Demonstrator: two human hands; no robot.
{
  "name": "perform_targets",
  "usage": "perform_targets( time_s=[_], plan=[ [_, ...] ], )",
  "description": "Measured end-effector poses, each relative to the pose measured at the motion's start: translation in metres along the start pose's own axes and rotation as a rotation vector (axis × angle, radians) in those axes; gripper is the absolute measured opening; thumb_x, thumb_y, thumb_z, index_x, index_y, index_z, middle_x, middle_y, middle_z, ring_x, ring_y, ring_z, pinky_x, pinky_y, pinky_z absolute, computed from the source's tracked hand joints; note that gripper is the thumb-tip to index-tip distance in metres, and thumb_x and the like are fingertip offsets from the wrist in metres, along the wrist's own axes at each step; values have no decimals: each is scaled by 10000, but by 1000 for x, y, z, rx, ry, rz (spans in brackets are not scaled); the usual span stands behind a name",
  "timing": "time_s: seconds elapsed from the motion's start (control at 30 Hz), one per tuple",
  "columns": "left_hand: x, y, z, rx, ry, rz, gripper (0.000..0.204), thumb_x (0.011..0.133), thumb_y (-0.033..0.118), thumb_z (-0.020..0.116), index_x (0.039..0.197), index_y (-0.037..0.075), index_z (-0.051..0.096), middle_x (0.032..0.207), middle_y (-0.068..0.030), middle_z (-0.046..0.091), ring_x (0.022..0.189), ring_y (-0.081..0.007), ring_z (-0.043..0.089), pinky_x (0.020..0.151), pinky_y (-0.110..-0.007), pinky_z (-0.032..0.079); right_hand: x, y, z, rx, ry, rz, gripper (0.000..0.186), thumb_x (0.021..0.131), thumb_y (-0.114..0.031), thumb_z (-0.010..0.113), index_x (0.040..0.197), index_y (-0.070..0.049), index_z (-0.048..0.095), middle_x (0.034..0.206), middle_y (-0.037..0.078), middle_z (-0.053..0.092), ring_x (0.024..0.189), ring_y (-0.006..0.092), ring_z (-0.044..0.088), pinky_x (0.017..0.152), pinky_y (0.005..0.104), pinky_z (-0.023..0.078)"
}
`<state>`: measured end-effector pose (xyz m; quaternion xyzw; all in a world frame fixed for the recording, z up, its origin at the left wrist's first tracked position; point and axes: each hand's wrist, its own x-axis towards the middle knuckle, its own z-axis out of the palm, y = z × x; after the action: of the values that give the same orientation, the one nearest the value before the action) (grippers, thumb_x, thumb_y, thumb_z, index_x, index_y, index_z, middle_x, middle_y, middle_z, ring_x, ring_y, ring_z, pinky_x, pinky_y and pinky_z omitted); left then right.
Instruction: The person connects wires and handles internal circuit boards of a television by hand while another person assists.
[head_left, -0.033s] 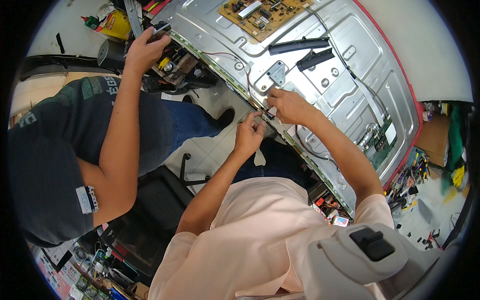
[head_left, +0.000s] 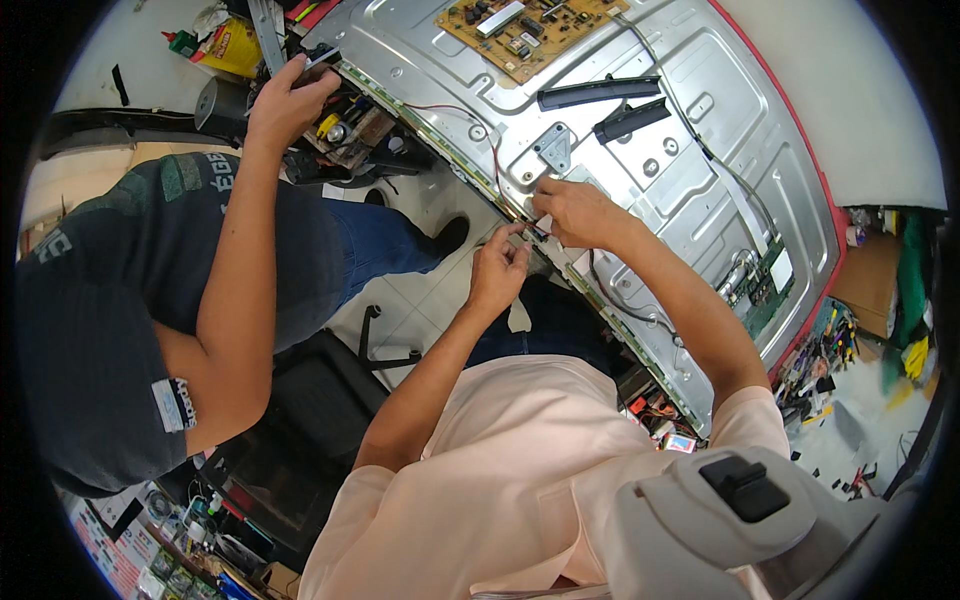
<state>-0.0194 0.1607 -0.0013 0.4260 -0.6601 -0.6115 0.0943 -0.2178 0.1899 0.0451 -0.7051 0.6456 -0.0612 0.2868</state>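
A large silver metal back panel of a flat screen (head_left: pixel 600 190) lies in front of me, with a narrow green circuit strip (head_left: pixel 440 145) along its near edge. My right hand (head_left: pixel 580 215) rests over that edge, its fingers pinched together; what they hold is hidden, though a small pale piece shows beside the fingertips. Just left of it, my left hand (head_left: pixel 498 270) reaches up to the strip from below, index finger and thumb apart. Thin dark and red wires (head_left: pixel 495 155) run to this spot. A small grey triangular bracket (head_left: pixel 553 147) sits just beyond my right hand.
A brown circuit board (head_left: pixel 525 38), two black strips (head_left: pixel 600 92) and a green board (head_left: pixel 770 290) lie on the panel. Another person's hand (head_left: pixel 290 100) holds the far-left corner. A black chair (head_left: pixel 310 420) stands at left; scattered tools (head_left: pixel 825 350) lie at right.
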Motion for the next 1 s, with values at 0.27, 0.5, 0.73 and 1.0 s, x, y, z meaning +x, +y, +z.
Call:
perform_targets(
  time_s=[0.27, 0.5, 0.73, 1.0],
  plan=[
    [16, 5, 7, -363, -25, -129, 340, 952, 110, 567, 1275, 7, 566, 677, -36, 593, 521, -64, 509, 473, -213, 426, 15, 25, -11, 335, -187, -86, 183, 746, -22, 651, 926, 9, 642, 942, 170, 658, 909, 358, 632, 794, 419, 491],
    [17, 10, 1, 12, 105, 201, 229, 819, -17, 683, 1048, -15, 689, 758, -60, 631, 581, -83, 560, 517, -231, 449, 18, 33, -13, 398, -211, -132, 154, 778, -10, 651, 931, 8, 656, 909, 189, 661, 897, 371, 629, 785, 421, 483],
    [26, 12, -1, 159, 161, 515, 179, 793, -54, 663, 965, -16, 695, 815, -100, 643, 656, -149, 591, 580, -271, 465, 17, 32, -14, 326, -232, -102, 149, 799, -85, 656, 934, -23, 666, 858, 190, 671, 857, 372, 640, 761, 439, 483],
    [14, 21, 13, 152, 163, 98, 94, 808, 34, 676, 874, -30, 655, 726, -88, 633, 556, -122, 582, 521, -271, 449, 20, 32, -10, 276, -221, -105, 124, 803, -138, 670, 897, -57, 674, 833, 175, 677, 839, 366, 648, 747, 455, 488]
  ],
)
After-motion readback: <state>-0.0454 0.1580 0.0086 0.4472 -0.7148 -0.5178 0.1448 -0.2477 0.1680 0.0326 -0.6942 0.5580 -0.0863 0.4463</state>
